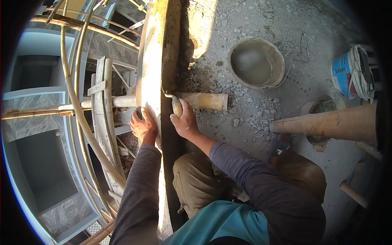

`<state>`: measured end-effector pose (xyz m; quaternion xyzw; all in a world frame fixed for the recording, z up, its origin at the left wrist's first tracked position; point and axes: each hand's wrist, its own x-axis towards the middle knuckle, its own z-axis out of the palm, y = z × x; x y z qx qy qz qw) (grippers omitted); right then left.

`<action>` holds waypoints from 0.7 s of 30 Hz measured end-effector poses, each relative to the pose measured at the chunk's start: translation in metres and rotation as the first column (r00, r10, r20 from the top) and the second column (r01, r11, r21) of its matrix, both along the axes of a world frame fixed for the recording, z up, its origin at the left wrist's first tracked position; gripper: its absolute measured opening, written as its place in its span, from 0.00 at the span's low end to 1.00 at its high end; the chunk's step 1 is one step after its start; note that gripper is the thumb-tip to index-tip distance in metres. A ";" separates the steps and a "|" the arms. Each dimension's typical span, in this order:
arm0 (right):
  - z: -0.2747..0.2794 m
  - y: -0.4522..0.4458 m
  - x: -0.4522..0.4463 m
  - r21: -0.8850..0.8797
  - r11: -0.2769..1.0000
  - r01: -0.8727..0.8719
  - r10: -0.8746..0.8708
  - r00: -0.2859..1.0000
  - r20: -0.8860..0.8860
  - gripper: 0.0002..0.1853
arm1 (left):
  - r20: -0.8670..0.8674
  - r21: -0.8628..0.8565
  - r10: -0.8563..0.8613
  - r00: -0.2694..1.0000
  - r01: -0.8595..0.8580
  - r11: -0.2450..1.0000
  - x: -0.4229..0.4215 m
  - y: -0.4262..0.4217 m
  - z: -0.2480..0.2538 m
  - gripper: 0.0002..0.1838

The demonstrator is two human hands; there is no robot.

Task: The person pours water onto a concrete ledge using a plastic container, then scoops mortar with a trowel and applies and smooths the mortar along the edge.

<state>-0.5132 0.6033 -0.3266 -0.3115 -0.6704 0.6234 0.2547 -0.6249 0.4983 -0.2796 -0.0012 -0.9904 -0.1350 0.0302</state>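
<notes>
My right hand is closed round the wooden handle of a trowel. Its thin metal neck bends toward the inner face of the low wall, where the blade is hard to make out. On the other side, my left hand rests on the wall's outer edge with its fingers apart, holding nothing. Just beyond my right hand, a short bamboo pole sticks out from the wall's inner face above the rough floor. Sunlight falls brightly along the wall's top.
A bucket of greyish water stands on the rubble-strewn floor. Farther right are a blue-and-white bucket, a smaller bucket and a thick bamboo post. Bamboo scaffolding rises outside the wall, beyond a drop.
</notes>
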 end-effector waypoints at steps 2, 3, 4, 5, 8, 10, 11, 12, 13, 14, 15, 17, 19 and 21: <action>0.005 -0.004 0.008 -0.034 0.999 -0.010 0.008 0.999 -0.050 0.36 | -0.003 -0.015 0.014 1.000 -0.014 1.000 -0.001 -0.001 -0.002 0.39; 0.006 -0.004 0.007 -0.051 0.999 0.016 -0.019 0.998 -0.059 0.35 | -0.002 -0.017 0.012 1.000 -0.012 1.000 -0.002 -0.001 -0.002 0.39; 0.007 -0.003 0.006 -0.066 0.997 0.040 -0.045 0.997 -0.067 0.34 | -0.003 -0.012 0.011 1.000 -0.011 1.000 -0.001 -0.002 -0.003 0.39; -0.001 0.002 -0.002 -0.096 0.993 0.066 -0.067 0.998 -0.013 0.33 | -0.006 -0.007 0.010 1.000 -0.010 1.000 -0.001 -0.001 -0.003 0.39; -0.017 0.041 -0.028 -0.321 0.947 0.013 0.012 0.997 0.076 0.33 | -0.013 -0.002 0.014 1.000 -0.014 1.000 -0.002 -0.002 -0.004 0.40; 0.012 0.074 -0.032 -0.659 0.751 -0.045 0.126 0.989 0.075 0.32 | -0.006 -0.003 0.015 1.000 -0.015 1.000 -0.001 -0.001 -0.002 0.40; 0.009 0.080 -0.038 -0.651 0.756 -0.071 0.152 0.986 0.070 0.34 | 0.003 -0.004 0.014 1.000 -0.014 1.000 -0.001 -0.001 -0.001 0.40; -0.007 0.075 -0.046 -0.652 0.755 -0.071 0.153 0.986 0.070 0.34 | 0.004 -0.006 0.015 1.000 -0.015 1.000 -0.001 -0.001 0.000 0.40; -0.034 0.063 -0.058 -0.448 0.892 -0.051 0.097 0.992 0.080 0.34 | 0.003 -0.002 0.015 1.000 -0.015 1.000 -0.001 -0.001 0.000 0.40; -0.027 0.058 -0.055 -0.315 0.948 -0.049 0.068 0.996 0.051 0.35 | 0.002 0.004 0.016 1.000 -0.016 1.000 -0.001 0.000 0.000 0.40; -0.019 0.053 -0.051 -0.172 0.985 -0.031 0.036 0.999 0.024 0.37 | 0.005 0.003 0.017 1.000 -0.017 1.000 -0.001 0.000 0.000 0.40; -0.002 0.032 -0.033 -0.069 0.997 -0.017 0.014 0.999 -0.040 0.37 | 0.006 0.008 0.009 1.000 -0.009 1.000 0.000 -0.001 0.000 0.40; 0.003 0.013 -0.014 -0.079 0.996 -0.046 0.038 0.994 -0.101 0.37 | 0.018 0.004 0.007 1.000 -0.008 1.000 -0.002 -0.002 -0.002 0.40; -0.001 0.006 -0.007 -0.093 0.992 -0.080 0.062 0.981 -0.183 0.36 | 0.024 -0.001 0.007 1.000 -0.007 1.000 -0.004 -0.004 -0.003 0.40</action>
